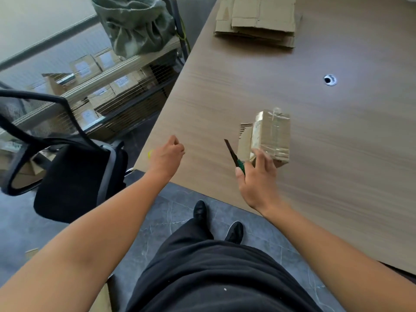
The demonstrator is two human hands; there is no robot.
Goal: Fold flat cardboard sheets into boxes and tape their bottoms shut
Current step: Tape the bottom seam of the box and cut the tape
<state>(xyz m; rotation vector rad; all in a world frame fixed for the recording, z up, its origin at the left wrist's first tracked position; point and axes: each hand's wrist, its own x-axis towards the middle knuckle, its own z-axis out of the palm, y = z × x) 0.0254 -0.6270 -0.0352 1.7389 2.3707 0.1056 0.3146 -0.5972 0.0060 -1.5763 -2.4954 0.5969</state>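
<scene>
Right hand [256, 179] mid-frame pinching green knife [231, 153], blade out, fingers [258, 155] at taped box [271, 136]. Left hand [167, 154] curled, contents unclear. Wiser to retract blade before fetching upper-right flat sheets [256, 19].

Taped box [272, 136] lies on its side on the table [337, 176]. Right hand [258, 183], at the box's near corner, grips a green-handled knife [231, 152], blade out, just left of the box; its fingertips appear to touch the box. Left hand [167, 154], well left of the box, fingers curled; contents not discernible. Stack of flat cardboard [256, 21] lies well beyond the box.
</scene>
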